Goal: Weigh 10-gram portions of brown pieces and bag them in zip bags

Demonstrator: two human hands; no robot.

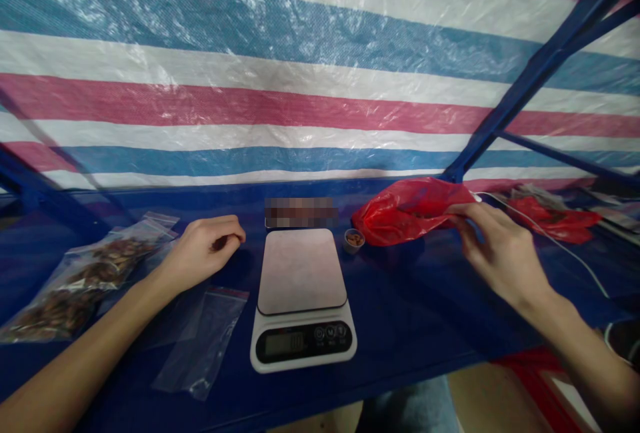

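Note:
My right hand (493, 246) pinches the edge of a red plastic bag (400, 210), which lies crumpled on the blue table. My left hand (213, 243) rests on the table with its fingers curled in; I see nothing in them, though the palm is in shadow. Between the hands stands a white digital scale (303, 273) with a bare platform; its display seems to read 0.0. A small clear cup (354, 241) with brown pieces in it sits beside the scale, next to the red bag. Empty clear zip bags (205, 340) lie near my left forearm.
Filled zip bags (95, 273) of brown pieces lie at the left. Behind the scale is a blurred-out thing (301, 212). At the right are another red bag (555, 216) and a white cable (555, 236). Blue frame bars (530, 80) and a striped sheet (280, 106) stand behind.

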